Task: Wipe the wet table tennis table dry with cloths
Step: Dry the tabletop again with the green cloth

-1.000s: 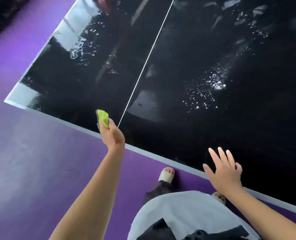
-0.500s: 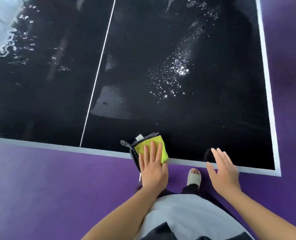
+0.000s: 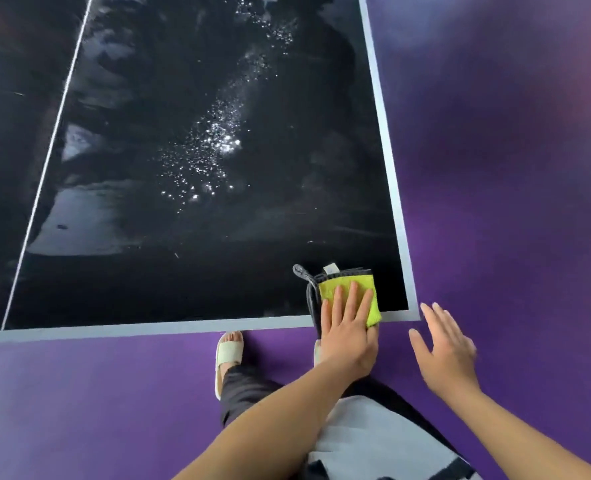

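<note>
The black table tennis table (image 3: 218, 220) fills the upper left, with pale edge lines and a white centre line. A patch of water droplets (image 3: 211, 157) glints near its middle. A folded yellow-green cloth (image 3: 351, 284) with a grey backing lies at the table's near right corner. My left hand (image 3: 349, 327) presses flat on it with straight fingers. Just past that corner my right hand (image 3: 446, 351) hovers over the floor, fingers spread, holding nothing.
Purple floor (image 3: 512, 168) surrounds the table on the right and near side. My left foot in a pale sandal (image 3: 230, 355) stands just below the near edge. My grey shirt and dark trousers show at the bottom.
My left hand has put the cloth down flat and slid it rightwards along the near edge to the right corner. My right hand has moved off the table past the corner.
</note>
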`<state>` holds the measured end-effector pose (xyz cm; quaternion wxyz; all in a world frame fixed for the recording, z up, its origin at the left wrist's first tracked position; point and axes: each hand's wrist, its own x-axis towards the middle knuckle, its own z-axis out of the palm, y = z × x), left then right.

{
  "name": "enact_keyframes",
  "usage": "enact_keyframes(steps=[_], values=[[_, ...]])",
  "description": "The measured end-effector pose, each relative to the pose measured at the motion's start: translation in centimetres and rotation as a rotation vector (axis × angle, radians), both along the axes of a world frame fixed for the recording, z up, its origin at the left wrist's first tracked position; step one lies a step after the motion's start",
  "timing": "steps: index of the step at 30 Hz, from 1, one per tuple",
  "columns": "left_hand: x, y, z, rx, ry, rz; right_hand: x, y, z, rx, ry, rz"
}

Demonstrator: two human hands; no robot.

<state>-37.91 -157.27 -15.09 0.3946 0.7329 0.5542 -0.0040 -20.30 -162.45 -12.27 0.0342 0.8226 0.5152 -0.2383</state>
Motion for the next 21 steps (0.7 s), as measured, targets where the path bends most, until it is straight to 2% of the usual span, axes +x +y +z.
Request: enact_keyframes(steps=[3, 7, 9, 11, 12, 14, 17, 21], values=[[4.8, 1.0, 0.4, -0.050, -0.055, -0.077, 2.4, -1.7, 0.4, 0.057, 0.043, -0.078], [9.8, 4.1, 1.9, -0.238, -0.100, -0.202, 3.7, -2.7, 0.7, 0.165, 0.129, -0.119], [10.1, 5.8, 3.7, -0.425, -0.326, -0.140, 3.4, -2.6, 0.8, 0.208, 0.185, -0.136], [8.6, 6.6, 5.5, -0.714, -0.665, 0.131, 2.4, -1.7, 1.0, 0.245, 0.238, -0.132], [7.4, 6.9, 6.7, -0.827, -0.778, 0.309, 1.7, -1.0, 1.1, 0.270, 0.266, -0.111], [4.1, 7.3, 8.6, -0.941, -0.880, 0.637, -0.1, 0.8, 1.4, 0.330, 0.318, -0.016], [-3.4, 7.8, 10.2, -0.886, -0.978, 0.892, -3.6, 3.9, 2.2, 0.377, 0.384, 0.169], [-16.1, 7.1, 11.3, -0.628, -1.064, 1.194, -9.1, 7.1, 2.1, 0.342, 0.419, 0.359]])
